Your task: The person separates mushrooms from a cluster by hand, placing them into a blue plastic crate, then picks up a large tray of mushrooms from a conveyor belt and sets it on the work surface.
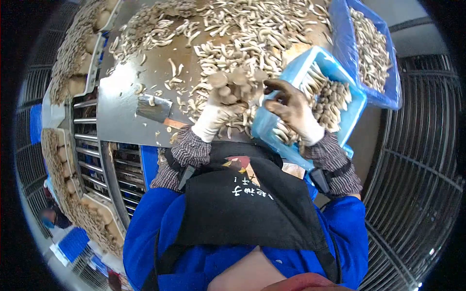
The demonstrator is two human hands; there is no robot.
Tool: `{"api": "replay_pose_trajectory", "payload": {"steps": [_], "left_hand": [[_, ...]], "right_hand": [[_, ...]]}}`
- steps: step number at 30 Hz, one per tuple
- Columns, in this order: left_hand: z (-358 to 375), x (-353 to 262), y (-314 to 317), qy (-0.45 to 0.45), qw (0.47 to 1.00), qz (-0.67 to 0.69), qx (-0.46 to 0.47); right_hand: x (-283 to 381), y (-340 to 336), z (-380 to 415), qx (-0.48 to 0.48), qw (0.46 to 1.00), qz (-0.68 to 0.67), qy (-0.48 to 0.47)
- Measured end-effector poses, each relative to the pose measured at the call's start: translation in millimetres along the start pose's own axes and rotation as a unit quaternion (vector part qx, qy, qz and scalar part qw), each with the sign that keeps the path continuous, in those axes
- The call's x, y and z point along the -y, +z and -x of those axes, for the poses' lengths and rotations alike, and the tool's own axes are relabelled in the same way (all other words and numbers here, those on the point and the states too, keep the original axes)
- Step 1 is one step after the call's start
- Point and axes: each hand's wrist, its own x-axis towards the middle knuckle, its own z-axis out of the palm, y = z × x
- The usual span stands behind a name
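A cluster of grey-brown capped mushrooms (232, 86) is held above the metal table by my left hand (212, 118), in a white glove with its fingers wrapped round the stems. My right hand (292, 107), in a white glove with dark stained fingers, is over the near left side of a light blue lined crate (358, 99). Its fingers are curled and apart near the cluster, with nothing visible between them. Rows of mushrooms (332, 104) lie in that crate. Loose mushrooms (242, 53) are heaped on the table beyond my hands.
A flat blade (154, 107) with a wooden handle lies on the metal table (114, 114). A blue lined crate (392, 87) of mushrooms stands at the back right. Trays of mushrooms (73, 53) line the left beside metal rollers (87, 137). Wire racks (422, 145) stand at the right.
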Motion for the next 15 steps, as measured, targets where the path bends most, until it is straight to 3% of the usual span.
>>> {"api": "replay_pose_trajectory", "payload": {"steps": [2, 4, 6, 7, 8, 10, 11, 12, 14, 15], "left_hand": [[3, -17, 11, -0.004, 0.999, -0.029, -0.015], [4, -30, 7, 0.018, 0.997, -0.033, -0.062], [2, -32, 4, 0.078, 0.987, -0.094, -0.103], [-2, -12, -17, 0.081, 0.974, -0.139, -0.159], [-2, -17, -13, 0.09, 0.982, -0.084, -0.14], [-6, -16, -15, 0.095, 0.978, 0.145, -0.119], [-12, -6, -23, 0.185, 0.968, 0.141, -0.091], [-8, 22, -81, 0.068, 0.982, 0.163, -0.067], [-6, -16, -37, -0.024, 0.958, 0.258, -0.121], [-10, -8, -34, -0.025, 0.958, 0.258, -0.121]], "right_hand": [[4, 29, -26, 0.026, 0.99, -0.135, 0.027], [14, 43, -43, 0.04, 0.988, -0.146, 0.025], [5, 59, -54, -0.023, 0.983, -0.181, -0.007], [9, 61, -57, 0.018, 0.979, -0.201, 0.022], [11, 62, -60, 0.026, 0.979, -0.201, 0.023], [14, 61, -63, 0.019, 0.996, -0.081, -0.012], [9, 62, -64, -0.015, 0.993, -0.12, 0.019], [3, 67, -65, -0.053, 0.97, -0.233, 0.038], [3, 55, -68, -0.047, 0.97, -0.228, 0.067], [11, 55, -68, -0.052, 0.984, -0.161, 0.053]]}}
